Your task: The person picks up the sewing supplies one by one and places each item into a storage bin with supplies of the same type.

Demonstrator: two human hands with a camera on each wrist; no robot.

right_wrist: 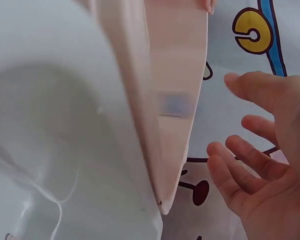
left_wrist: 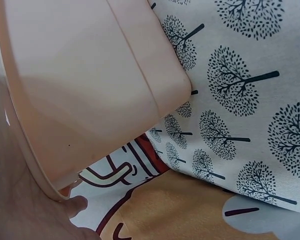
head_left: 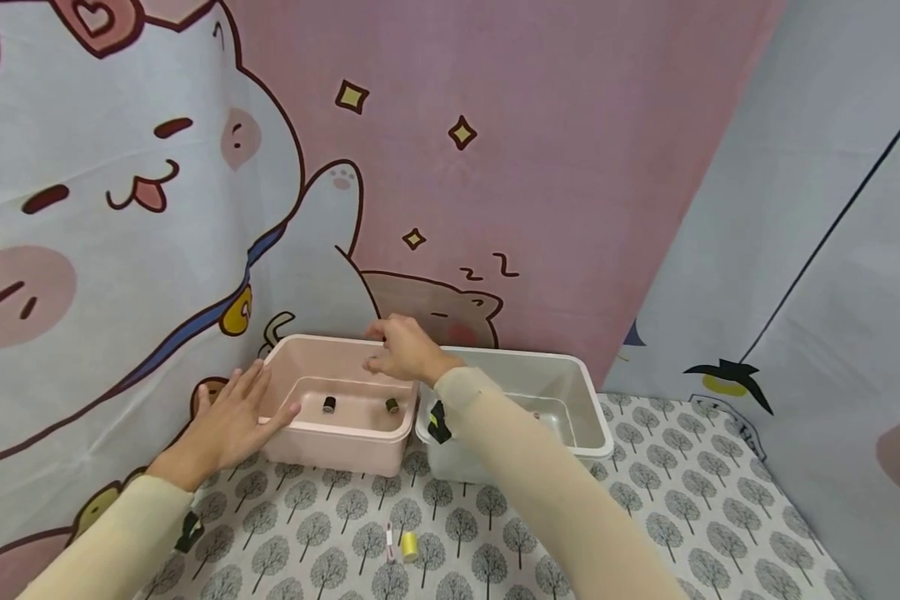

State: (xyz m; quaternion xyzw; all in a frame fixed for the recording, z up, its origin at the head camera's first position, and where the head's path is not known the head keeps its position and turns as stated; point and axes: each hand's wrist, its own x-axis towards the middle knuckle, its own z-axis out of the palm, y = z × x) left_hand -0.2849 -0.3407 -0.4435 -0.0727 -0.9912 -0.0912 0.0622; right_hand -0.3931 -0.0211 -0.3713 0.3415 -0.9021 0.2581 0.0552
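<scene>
There were two long plastic tubs low in the head view: one pink tub [head_left: 330,451] and, to its right, one pale grey tub [head_left: 573,383]. Two small dark cylinders, one black cylinder [head_left: 329,405] and one dark green cylinder [head_left: 392,406], sat in the pink one. Near the bottom middle were one short yellow cylinder [head_left: 409,547] and one thin white-and-red stick [head_left: 390,542]. Two bare hands showed, one left hand [head_left: 232,425] and one right hand [head_left: 408,350]. Three yellow, dark-edged drawn stars [head_left: 462,132] were in the upper middle.
</scene>
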